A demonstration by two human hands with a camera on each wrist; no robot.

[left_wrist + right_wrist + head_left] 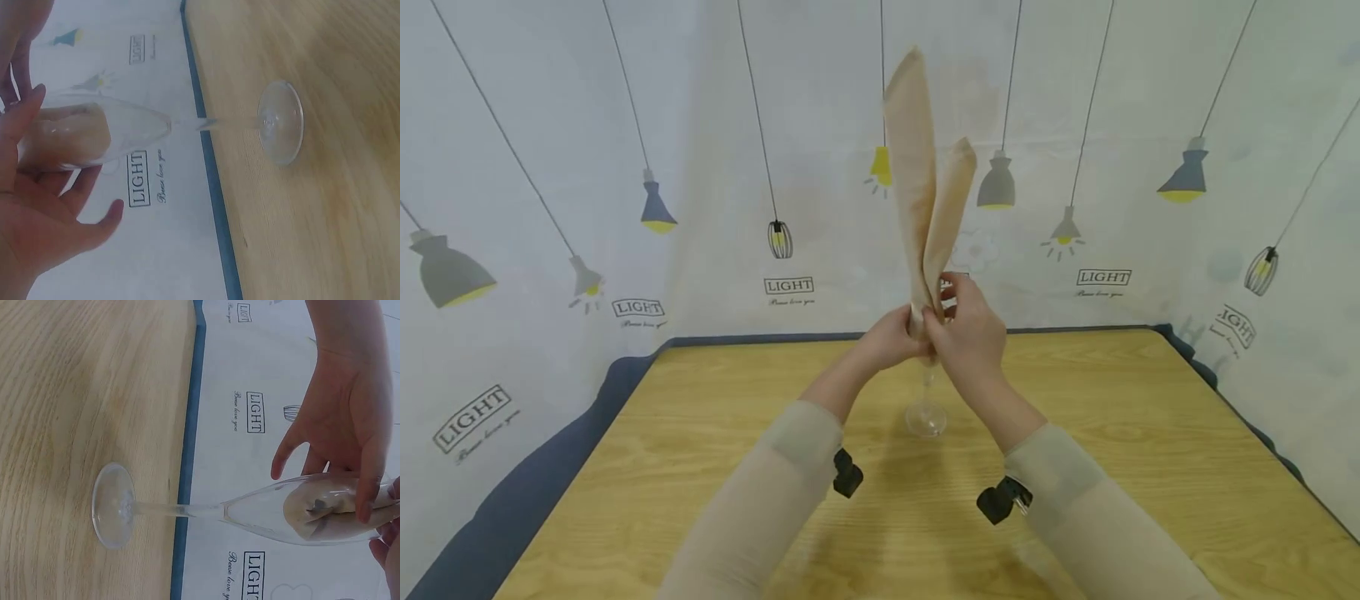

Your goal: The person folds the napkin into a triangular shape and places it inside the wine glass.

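Observation:
A clear champagne flute [926,419] stands upright on the table in the head view. Out of its top rises a folded beige cloth napkin [913,158] with two tall points, the left one higher. In the left wrist view the rounded lower end of the napkin [78,134] sits inside the bowl, above the stem. My left hand [891,340] grips the flute's bowl, thumb and fingers around the glass [262,509]. At the rim my right hand [972,332] pinches the base of the napkin's folds. Some of its fingertips are hidden behind the cloth.
The wooden table [700,433] has a dark blue border along its back edge. Behind it hangs a pale cloth [835,167] printed with lamps and "LIGHT" labels. Small black devices [847,473] are worn at both wrists, over light sleeves [760,508].

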